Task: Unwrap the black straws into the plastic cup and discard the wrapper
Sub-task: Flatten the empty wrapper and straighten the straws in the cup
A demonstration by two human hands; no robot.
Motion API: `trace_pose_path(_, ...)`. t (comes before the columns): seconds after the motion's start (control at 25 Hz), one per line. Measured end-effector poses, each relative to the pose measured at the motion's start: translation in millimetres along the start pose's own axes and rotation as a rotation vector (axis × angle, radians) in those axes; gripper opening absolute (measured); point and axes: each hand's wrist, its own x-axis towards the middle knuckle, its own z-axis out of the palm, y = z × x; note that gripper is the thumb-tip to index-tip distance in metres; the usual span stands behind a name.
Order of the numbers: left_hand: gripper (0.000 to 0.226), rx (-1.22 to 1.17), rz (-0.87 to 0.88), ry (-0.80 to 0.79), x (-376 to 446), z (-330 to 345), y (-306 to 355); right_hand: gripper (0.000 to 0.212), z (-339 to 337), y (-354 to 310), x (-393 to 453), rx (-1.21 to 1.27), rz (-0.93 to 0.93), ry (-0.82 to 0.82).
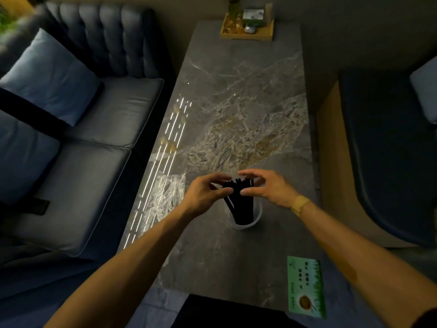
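A bundle of black straws [241, 204] stands in a clear plastic cup [256, 220] on the grey marble table [248, 102]. My left hand [205, 194] and my right hand [267, 185] meet over the upper ends of the straws, fingers curled around them from either side. The thumbs and fingertips touch the straw tops. A crumpled clear plastic wrapper [163, 197] lies flat on the table to the left of my left hand, apart from both hands.
A green printed card [306, 285] lies near the table's front right corner. A wooden tray [247, 31] with a bottle and small items sits at the far end. A blue sofa [71, 138] runs along the left, another seat on the right.
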Motion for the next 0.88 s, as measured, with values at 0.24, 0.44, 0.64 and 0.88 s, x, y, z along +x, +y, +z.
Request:
trace_pose_path(0.24,0.04,0.07,0.092,-0.069,8,3,-3,0.053,-1,4,-2,-0.013,-0.025,-0.032)
trace_pose_path(0.44,0.041,0.075,0.093,-0.102,10,8,-5,0.046,2,11,-2,-0.05,0.003,0.051)
trace_pose_path(0.64,0.028,0.05,0.082,-0.103,18,11,0,0.036,4,10,2,-0.053,0.0,0.078)
trace_pose_path(0.88,0.027,0.054,0.048,-0.153,24,5,1,0.03,6,8,8,-0.047,0.031,0.067)
